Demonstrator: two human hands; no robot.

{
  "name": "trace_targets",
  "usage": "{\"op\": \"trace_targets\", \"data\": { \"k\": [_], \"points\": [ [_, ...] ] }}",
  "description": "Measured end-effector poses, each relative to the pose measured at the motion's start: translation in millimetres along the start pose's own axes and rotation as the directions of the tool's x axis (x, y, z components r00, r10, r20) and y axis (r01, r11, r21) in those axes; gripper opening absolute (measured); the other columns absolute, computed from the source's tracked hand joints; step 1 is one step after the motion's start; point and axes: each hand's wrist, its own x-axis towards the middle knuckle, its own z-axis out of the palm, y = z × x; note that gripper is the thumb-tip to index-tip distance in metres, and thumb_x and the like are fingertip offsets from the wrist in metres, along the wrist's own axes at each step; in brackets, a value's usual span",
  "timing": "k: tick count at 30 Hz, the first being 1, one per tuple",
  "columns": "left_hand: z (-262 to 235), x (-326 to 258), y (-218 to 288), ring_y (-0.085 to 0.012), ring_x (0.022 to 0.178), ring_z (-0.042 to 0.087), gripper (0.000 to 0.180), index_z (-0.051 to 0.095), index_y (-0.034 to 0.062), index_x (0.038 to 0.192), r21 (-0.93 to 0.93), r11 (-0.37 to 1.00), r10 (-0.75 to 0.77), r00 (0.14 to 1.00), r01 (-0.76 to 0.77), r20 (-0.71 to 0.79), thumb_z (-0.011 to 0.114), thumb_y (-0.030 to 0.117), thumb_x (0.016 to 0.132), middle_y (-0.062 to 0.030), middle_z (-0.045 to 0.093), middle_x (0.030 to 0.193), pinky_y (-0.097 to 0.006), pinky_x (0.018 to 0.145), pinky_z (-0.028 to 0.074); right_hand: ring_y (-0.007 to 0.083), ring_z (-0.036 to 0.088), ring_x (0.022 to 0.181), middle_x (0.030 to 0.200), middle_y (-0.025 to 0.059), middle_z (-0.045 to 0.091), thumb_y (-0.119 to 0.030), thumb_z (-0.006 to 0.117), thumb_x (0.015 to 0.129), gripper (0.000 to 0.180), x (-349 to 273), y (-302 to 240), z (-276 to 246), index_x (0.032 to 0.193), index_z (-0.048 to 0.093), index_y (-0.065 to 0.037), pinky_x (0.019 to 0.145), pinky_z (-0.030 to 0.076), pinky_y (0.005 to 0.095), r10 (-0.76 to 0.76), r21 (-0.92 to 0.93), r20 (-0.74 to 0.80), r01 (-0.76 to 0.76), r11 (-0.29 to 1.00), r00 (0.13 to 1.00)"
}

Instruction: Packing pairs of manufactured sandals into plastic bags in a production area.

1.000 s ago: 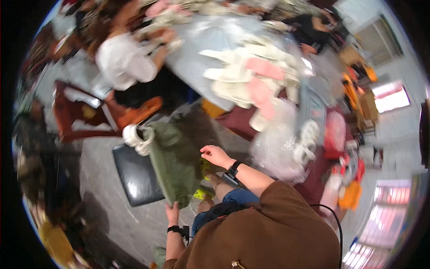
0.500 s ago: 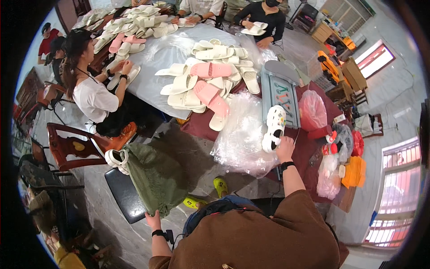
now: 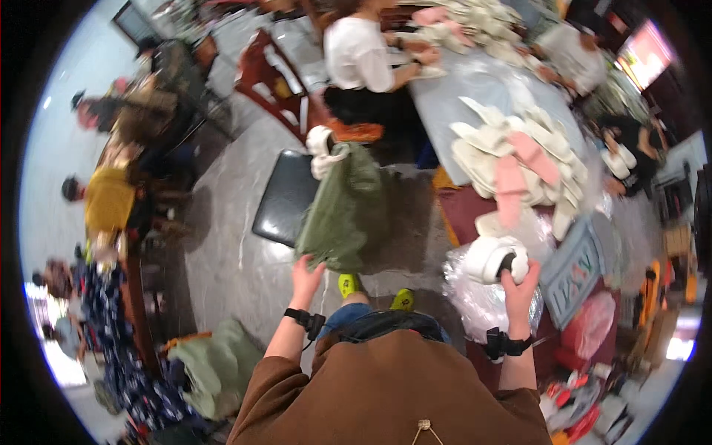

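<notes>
A white foam clog (image 3: 495, 259) with a dark foot opening sits in the right hand (image 3: 519, 278), raised above a heap of clear plastic wrapping (image 3: 475, 297) at the near edge of the worktop (image 3: 452, 111). It is chunky and rounded; the right-hand fingers (image 3: 513, 268) are curled round its heel end, clenched on it. Whether it is a single shoe or a nested pair cannot be told.

The left hand (image 3: 304, 273) reaches up to an olive-green fabric bag (image 3: 343, 211) that hangs with its mouth toward a black padded stool (image 3: 283, 196). The left-hand fingers (image 3: 302, 261) pinch the bag's lower edge, closed on the cloth. One more white clog (image 3: 320, 142) shows at the bag's upper end, partly in the opening.

Each wrist carries a black strap, two in all. Two yellow-green shoes (image 3: 348, 283) show on the grey floor (image 3: 222, 245) below the bag, just ahead of the person's brown top.

Farther along the worktop lies a loose pile of cream and pink flat insoles (image 3: 519, 159), too many and too overlapped to count. A grey printed mat (image 3: 575, 271) lies beside the wrapping, and a pink plastic bag (image 3: 589, 326) sits near it. A person in a white shirt (image 3: 360, 55) works at the worktop's far side. A second green bag (image 3: 215, 363) lies crumpled on the floor at lower left.
</notes>
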Motion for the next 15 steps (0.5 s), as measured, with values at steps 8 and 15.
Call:
{"op": "trace_targets", "data": {
  "k": [8, 15],
  "points": [
    [-71, -46, 5, -0.035, 0.128, 0.051, 0.057, 0.041, 0.0175, 0.147, -0.75, -0.036, 0.064, 0.75, 0.661, 0.658, 0.045, 0.049, 0.1, -0.0085, 0.046, 0.147, -0.058, 0.1, 0.048, 0.0088, 0.053, 0.092, 0.104, 0.0014, 0.053, 0.0, 0.067, 0.085, 0.052, -60, -98, 259, 0.13, 0.042, -0.005, 0.081, 0.047, 0.0256, -0.148, 0.417, 0.86, -0.507, 0.754, 0.488],
    [-114, -43, -108, -0.0325, 0.124, 0.055, 0.061, 0.049, 0.0068, 0.139, -0.801, -0.515, -0.012, 0.932, 0.305, 0.363, 0.054, 0.049, 0.096, -0.0133, 0.055, 0.138, -0.047, 0.112, 0.035, 0.0138, 0.056, 0.103, 0.116, 0.0031, 0.055, -0.003, 0.062, 0.09, 0.043, -133, -55, 429, 0.13, 0.046, -0.003, 0.087, 0.048, 0.0286, -0.191, 0.248, 0.968, -0.529, 0.812, 0.16]
  ]
}}
